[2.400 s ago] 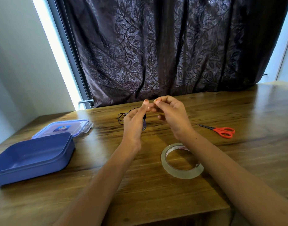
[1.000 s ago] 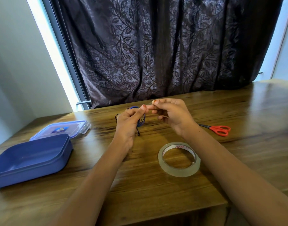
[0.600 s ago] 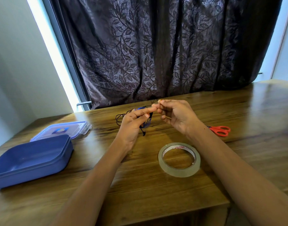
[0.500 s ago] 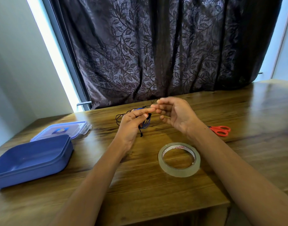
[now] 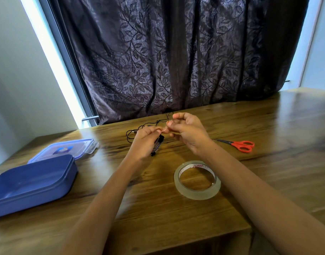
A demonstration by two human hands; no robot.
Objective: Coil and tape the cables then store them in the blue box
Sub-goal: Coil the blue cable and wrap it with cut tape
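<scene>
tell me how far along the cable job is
Done: one cable bundle looks coiled, gripped in the left hand. In hand: the right hand works at its top, apparently taping. Left: the loose black cable lies uncoiled on the table, and the blue box holds nothing.

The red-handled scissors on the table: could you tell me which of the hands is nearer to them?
Right. The right hand is raised just left of the scissors; the left hand, holding the coiled cable, is farther left.
</scene>
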